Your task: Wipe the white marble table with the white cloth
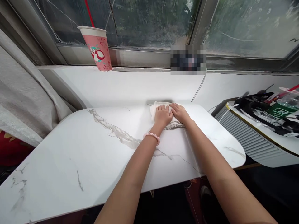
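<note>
Loosely folded off-white cloth [174, 125], rippled layered near edge, marbled table [105, 161] beneath.

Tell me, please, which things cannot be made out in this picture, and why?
All in the head view:
- Part of the cloth: covered by the left hand and the right hand.
- Both palms: turned down, out of sight.
- Dark object on the window ledge: pixelated.
- Upper end of the pink cup's red straw: cut off by the top edge.
- Small print on the green label: too small.
</note>
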Action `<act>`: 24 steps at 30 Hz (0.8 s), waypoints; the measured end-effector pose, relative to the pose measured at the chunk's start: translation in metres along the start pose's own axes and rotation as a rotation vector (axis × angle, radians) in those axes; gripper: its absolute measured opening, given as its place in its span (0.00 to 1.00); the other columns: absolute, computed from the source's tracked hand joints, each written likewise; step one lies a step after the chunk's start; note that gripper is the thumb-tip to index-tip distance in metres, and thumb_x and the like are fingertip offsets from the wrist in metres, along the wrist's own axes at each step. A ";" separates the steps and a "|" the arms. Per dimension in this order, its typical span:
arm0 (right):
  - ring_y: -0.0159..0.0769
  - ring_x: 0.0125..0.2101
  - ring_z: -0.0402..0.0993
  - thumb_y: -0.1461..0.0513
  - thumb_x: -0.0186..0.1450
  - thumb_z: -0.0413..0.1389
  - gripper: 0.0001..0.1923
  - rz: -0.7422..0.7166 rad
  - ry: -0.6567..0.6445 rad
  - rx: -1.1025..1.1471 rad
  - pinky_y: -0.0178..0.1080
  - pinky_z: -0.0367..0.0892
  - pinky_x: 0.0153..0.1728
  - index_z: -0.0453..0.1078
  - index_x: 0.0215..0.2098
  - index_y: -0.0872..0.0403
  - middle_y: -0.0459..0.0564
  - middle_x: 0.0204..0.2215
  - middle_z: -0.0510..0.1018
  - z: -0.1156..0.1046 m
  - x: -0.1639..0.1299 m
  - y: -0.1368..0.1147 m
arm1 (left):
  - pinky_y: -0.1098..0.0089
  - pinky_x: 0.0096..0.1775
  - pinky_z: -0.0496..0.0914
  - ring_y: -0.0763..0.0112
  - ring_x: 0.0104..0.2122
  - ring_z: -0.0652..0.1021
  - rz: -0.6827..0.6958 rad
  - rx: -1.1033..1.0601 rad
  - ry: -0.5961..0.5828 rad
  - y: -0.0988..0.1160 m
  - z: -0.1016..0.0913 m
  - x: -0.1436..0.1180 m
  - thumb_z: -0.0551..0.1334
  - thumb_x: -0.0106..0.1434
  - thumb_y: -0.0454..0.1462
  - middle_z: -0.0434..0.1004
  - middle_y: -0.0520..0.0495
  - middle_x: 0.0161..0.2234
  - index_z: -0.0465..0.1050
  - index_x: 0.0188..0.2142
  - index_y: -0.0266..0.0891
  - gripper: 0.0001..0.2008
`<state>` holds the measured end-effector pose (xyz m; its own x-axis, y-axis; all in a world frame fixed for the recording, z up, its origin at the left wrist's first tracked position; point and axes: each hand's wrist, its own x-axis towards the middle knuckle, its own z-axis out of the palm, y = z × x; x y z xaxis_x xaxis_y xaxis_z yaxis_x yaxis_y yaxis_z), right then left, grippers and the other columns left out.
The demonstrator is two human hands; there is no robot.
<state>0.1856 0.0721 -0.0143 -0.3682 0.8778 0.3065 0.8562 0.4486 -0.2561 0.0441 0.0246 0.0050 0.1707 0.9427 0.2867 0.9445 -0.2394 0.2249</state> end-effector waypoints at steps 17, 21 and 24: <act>0.40 0.66 0.54 0.56 0.73 0.37 0.25 -0.060 -0.048 0.041 0.52 0.49 0.66 0.62 0.63 0.53 0.54 0.65 0.62 -0.064 -0.151 -0.001 | 0.56 0.45 0.67 0.50 0.46 0.73 0.155 0.084 -0.097 0.096 -0.029 -0.099 0.50 0.69 0.40 0.73 0.31 0.47 0.68 0.53 0.30 0.20; 0.38 0.66 0.54 0.54 0.73 0.39 0.24 -0.049 -0.062 0.088 0.53 0.47 0.67 0.62 0.63 0.49 0.51 0.65 0.63 -0.081 -0.194 -0.002 | 0.57 0.44 0.69 0.52 0.45 0.74 0.283 0.058 -0.090 0.107 -0.035 -0.128 0.50 0.69 0.41 0.74 0.34 0.43 0.70 0.51 0.31 0.19; 0.38 0.67 0.53 0.53 0.73 0.41 0.23 0.020 -0.085 0.115 0.55 0.45 0.67 0.63 0.62 0.48 0.50 0.65 0.64 -0.085 -0.207 -0.009 | 0.52 0.54 0.65 0.51 0.53 0.72 0.322 0.000 -0.053 0.102 -0.030 -0.141 0.49 0.70 0.42 0.73 0.33 0.49 0.69 0.52 0.31 0.21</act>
<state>0.2850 -0.1279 0.0024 -0.3850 0.8957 0.2226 0.8185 0.4428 -0.3661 0.1074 -0.1398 0.0157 0.4749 0.8293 0.2946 0.8398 -0.5271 0.1301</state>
